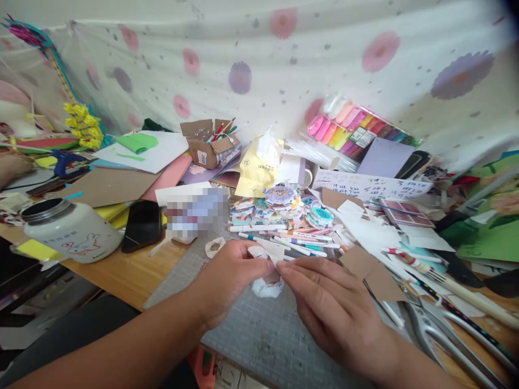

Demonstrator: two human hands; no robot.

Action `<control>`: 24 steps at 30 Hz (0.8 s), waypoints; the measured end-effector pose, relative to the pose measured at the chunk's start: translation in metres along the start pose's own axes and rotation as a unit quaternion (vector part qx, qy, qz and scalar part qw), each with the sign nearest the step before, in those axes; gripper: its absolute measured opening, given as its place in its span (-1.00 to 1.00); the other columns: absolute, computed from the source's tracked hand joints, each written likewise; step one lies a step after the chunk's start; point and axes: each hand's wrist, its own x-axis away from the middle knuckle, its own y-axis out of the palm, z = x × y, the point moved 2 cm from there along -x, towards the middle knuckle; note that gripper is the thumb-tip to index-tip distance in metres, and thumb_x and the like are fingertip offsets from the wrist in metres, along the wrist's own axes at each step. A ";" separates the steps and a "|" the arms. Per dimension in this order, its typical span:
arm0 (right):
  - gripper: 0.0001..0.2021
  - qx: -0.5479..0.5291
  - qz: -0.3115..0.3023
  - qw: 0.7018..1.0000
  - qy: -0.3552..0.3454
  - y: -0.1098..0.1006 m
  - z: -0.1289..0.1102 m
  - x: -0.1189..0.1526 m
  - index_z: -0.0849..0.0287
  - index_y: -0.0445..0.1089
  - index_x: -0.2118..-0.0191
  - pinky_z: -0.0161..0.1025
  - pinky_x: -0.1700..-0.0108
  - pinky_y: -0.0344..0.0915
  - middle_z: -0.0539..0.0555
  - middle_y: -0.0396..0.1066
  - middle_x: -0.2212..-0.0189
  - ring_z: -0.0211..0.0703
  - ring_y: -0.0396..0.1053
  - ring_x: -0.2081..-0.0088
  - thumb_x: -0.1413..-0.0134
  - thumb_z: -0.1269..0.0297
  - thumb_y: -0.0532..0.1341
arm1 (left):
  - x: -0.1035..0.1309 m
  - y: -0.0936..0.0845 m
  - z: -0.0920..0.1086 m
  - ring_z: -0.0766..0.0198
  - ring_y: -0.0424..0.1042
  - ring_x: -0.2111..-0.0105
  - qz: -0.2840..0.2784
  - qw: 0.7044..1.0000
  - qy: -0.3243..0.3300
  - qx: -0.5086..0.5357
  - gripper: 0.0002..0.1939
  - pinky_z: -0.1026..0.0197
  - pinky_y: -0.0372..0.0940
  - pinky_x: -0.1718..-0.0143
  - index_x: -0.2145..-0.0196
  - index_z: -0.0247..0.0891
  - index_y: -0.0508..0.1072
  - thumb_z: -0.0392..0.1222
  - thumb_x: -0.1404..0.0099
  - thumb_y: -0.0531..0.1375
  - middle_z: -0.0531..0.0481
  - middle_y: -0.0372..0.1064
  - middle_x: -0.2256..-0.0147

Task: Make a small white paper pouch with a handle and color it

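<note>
Over a grey cutting mat [259,335], my left hand [223,281] is closed with its thumb on a small piece of white paper [276,253]. The fingertips of my right hand [334,297] pinch the same piece at its right edge. Just below the fingertips is crumpled white tissue [267,288]; whether it is joined to the paper I cannot tell. A ring-shaped paper cut-out [214,247] lies left of my hands. Beyond them are several marker pens [300,242] and a heap of colourful paper cut-outs [279,205].
A white jar [73,229] and a black phone [141,226] stand and lie at left. Large scissors [430,324] and brown cardboard [373,273] are at right. A box of pencils [208,146] and a pack of coloured clay [360,129] sit at the back.
</note>
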 end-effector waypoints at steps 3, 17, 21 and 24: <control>-0.55 0.009 -0.004 1.000 0.015 0.003 0.000 0.001 0.40 0.22 -0.10 -0.11 0.02 0.32 0.21 0.45 0.06 -0.02 0.30 0.02 -0.04 0.63 0.13 | 0.003 0.000 0.002 0.32 0.26 0.48 -0.014 0.996 0.006 0.085 -0.88 0.27 0.17 0.38 0.55 -0.28 0.44 -0.21 -0.08 0.24 0.08 0.34 0.55; -0.51 0.069 -0.034 0.995 0.065 0.010 0.001 0.007 0.29 0.17 -0.15 0.19 -0.13 0.01 0.19 0.41 -0.01 0.11 0.24 -0.03 -0.06 0.57 0.07 | 0.002 0.006 0.005 0.23 0.33 0.29 -0.001 0.997 0.051 0.051 -0.92 0.21 0.20 0.21 0.37 -0.25 0.48 -0.26 -0.17 0.18 0.03 0.41 0.40; -0.55 -0.009 -0.013 0.993 0.117 0.010 0.002 0.005 0.20 0.24 -0.08 0.12 -0.09 0.08 0.13 0.47 0.10 0.01 0.31 0.05 -0.06 0.62 0.05 | -0.004 0.004 -0.003 0.25 0.32 0.31 0.032 0.997 0.074 0.017 -0.86 0.23 0.19 0.21 0.42 -0.23 0.44 -0.14 -0.23 0.15 0.07 0.39 0.40; -0.71 -0.144 0.067 0.962 0.223 0.006 0.008 0.004 0.09 0.34 0.07 -0.09 0.08 0.26 0.06 0.48 0.27 -0.13 0.38 0.20 -0.15 0.53 0.05 | -0.006 0.003 -0.004 0.26 0.31 0.36 0.014 0.995 0.091 -0.029 -0.80 0.24 0.16 0.25 0.49 -0.26 0.41 -0.18 -0.25 0.11 0.08 0.36 0.47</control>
